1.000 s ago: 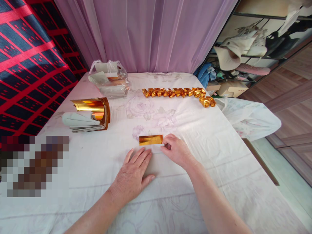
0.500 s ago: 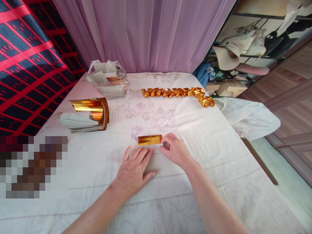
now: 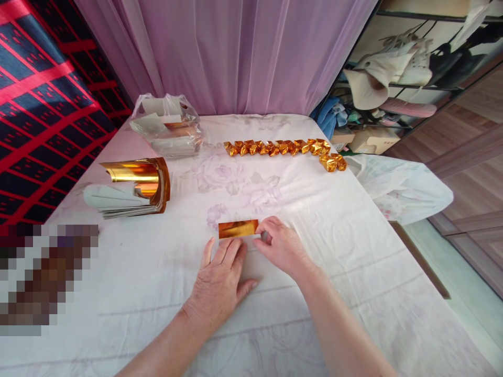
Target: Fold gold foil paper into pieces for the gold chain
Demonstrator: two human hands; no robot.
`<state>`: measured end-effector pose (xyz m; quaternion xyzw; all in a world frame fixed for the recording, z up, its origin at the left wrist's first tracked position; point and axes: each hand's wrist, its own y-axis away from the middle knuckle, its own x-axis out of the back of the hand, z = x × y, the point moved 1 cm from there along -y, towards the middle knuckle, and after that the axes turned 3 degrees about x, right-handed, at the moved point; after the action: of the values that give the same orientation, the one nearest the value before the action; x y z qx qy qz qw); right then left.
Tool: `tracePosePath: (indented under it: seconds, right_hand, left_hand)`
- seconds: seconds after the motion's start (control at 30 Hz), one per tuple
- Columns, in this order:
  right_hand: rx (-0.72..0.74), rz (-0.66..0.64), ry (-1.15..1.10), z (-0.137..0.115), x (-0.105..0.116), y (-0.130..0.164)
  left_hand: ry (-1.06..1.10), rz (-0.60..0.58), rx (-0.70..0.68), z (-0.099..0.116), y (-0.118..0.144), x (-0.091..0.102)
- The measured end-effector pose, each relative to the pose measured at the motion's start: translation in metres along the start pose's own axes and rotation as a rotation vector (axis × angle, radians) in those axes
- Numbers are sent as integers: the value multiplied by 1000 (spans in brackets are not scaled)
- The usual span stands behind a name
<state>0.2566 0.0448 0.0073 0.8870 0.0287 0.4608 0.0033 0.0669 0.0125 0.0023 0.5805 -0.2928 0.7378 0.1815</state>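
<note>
- The left hand (image 3: 220,280) lies flat, palm down, fingers spread and stretched forward on a pale sheet of paper (image 3: 251,262) that rests on the white flower-printed tablecloth (image 3: 314,220); it grips nothing, only presses down.
- The right hand (image 3: 281,246) is curled, its thumb and forefinger pinched on the right end of a folded gold foil strip (image 3: 238,229), the shiny upturned edge of that same sheet.
- The gold strip lies flat near the middle of the table, just beyond the left hand's fingertips (image 3: 228,246) and touching the right hand's fingertips.
- The pale sheet is hard to tell from the cloth; its edges are unclear under both hands.
- At the far side of the table a row of small crumpled gold foil shapes (image 3: 283,148) runs left to right, with two more set just in front of its right end.
- To the left sits a thick stack of gold-and-white foil sheets (image 3: 133,188), its top sheets curled up and over.
- Behind that stack, near the lilac curtain (image 3: 243,52), stands a clear plastic bag (image 3: 167,125) holding more sheets.
- A red-and-navy patterned fabric (image 3: 35,104) hangs on the left.
- To the right, a shelf rack (image 3: 396,78) holds hats and shoes, and a white cloth bundle (image 3: 401,186) lies off the table's right edge.
- A blurred patch covers the lower left.
</note>
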Motion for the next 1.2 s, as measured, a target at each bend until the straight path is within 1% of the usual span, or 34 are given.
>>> tracePosePath:
  seconds: [0.13,0.3,0.57,0.77,0.93,1.07,1.2]
  right_hand:
    - [1,-1,-16,-1,1,1]
    - [0,-10,-62,1,2,1]
    - [46,-38,-115,5,5,1]
    - [39,-34,-91,5,5,1]
    - [28,-39,-87,4,4,1]
    - [13,-35,-87,2,6,1]
    - [5,-35,-78,1,6,1]
  left_hand:
    - [13,15,-10,-1,2,-3]
    - [4,1,-12,-1,5,-4]
    - [-15,18,-6,1,5,-4]
    - [-17,52,9,3,4,-1]
    - [-23,46,3,4,4,0]
    - [-14,56,26,4,4,-1]
    - [-15,56,12,4,4,0]
